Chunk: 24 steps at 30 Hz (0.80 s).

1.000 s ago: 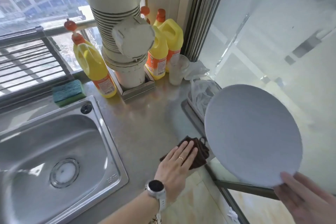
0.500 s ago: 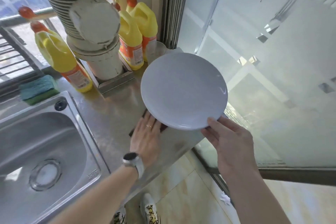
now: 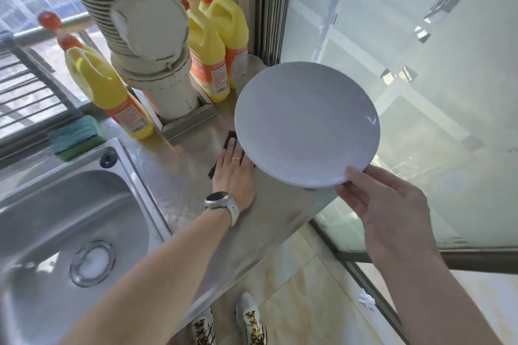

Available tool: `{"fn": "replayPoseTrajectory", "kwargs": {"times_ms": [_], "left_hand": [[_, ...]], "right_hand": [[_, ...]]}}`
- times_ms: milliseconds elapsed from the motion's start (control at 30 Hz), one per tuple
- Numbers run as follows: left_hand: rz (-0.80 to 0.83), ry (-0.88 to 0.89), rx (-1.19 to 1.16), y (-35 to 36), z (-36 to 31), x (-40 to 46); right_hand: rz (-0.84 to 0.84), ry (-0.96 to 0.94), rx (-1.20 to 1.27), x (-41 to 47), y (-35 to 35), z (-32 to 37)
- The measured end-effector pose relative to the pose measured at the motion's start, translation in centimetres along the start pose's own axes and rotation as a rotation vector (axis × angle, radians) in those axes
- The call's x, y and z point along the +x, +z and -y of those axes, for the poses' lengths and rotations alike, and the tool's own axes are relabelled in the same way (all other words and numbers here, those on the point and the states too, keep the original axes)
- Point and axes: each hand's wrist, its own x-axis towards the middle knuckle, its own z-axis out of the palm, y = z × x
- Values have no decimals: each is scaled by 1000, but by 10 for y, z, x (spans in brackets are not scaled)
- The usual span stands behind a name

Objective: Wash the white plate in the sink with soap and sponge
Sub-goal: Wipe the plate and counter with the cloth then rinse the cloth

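My right hand point(image 3: 384, 204) grips the near rim of the white plate point(image 3: 305, 123), holding it tilted above the right end of the steel counter. My left hand point(image 3: 234, 173) lies flat, fingers together, on a dark brown cloth point(image 3: 230, 137) on the counter; the plate hides part of that cloth. The steel sink point(image 3: 64, 232) is at the lower left, dry-looking, with its round drain point(image 3: 91, 262) showing. A green and blue sponge point(image 3: 75, 136) rests on the ledge behind the sink. A yellow soap bottle point(image 3: 112, 92) with an orange pump stands beside the sponge.
A wide white ribbed pipe point(image 3: 145, 36) rises from the counter behind the sink. Two more yellow bottles point(image 3: 218, 45) and a clear cup point(image 3: 246, 70) stand in the back corner. Frosted glass panels point(image 3: 420, 92) close off the right side. The counter's edge point(image 3: 252, 269) runs above the floor tiles.
My right hand has carried the plate leftward from beside the glass to above the counter end, over the cloth. My left hand stays flat on the cloth.
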Motion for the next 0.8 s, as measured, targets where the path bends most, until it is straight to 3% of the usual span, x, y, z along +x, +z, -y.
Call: {"fn": "replayPoseTrajectory", "kwargs": {"times_ms": [167,267,333,533,633,800], "left_hand": [[114,270,-10,41,-27,-122],[115,375,0,40,-10,-164],[108,332,41,27,20,-147],[38,-47,118,-36,142,-22],[30,-50,100,-31,144,-25],[61,95,64,-1,83,-135]], "right_hand": [[-26,11,7,0,3,3],[-14,20,1,-6,8,3],[8,31,-6,-9,14,1],[140,24,-33,-9,49,-26],[168,49,-35,-8,67,-43],[177,130,-68,-13,73,-63]]}}
